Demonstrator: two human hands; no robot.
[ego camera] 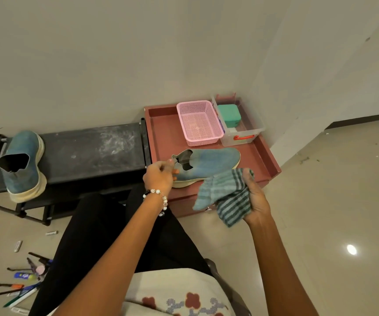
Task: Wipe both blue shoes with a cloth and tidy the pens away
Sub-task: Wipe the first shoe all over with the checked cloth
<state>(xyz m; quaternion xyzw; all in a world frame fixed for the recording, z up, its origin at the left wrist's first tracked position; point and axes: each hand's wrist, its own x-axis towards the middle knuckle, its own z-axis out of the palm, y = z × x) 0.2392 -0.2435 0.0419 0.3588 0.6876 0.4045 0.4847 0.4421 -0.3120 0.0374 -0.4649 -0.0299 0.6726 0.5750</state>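
Observation:
One blue shoe (209,164) with a cream sole lies on its side on the red tray-top cabinet (165,135). My left hand (160,176) pinches its heel collar. My right hand (255,197) grips a green striped cloth (227,199), which hangs just in front of the shoe's toe end. The second blue shoe (23,165) stands on the black shoe rack (92,149) at the left. Several pens (17,286) lie scattered on the floor at the lower left.
A pink mesh basket (198,123) and a clear plastic box (241,131) holding a teal case stand at the back of the red cabinet. Wall runs behind. Small white sticks (51,233) lie on the tiled floor by the rack. My black-clothed legs fill the middle foreground.

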